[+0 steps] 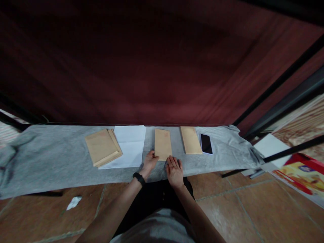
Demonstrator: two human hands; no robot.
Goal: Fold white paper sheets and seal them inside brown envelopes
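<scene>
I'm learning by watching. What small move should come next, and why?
Probably slide the right hand leftward along the near edge of the flat, rectangular brown paper envelope, pressing lightly: its fingertips are already at the near right corner, and the left hand, at the near left corner, could steady it.

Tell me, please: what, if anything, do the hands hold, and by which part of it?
The left hand seems to pinch the middle brown envelope by its lower left corner; the right hand rests at its lower right corner.
</scene>
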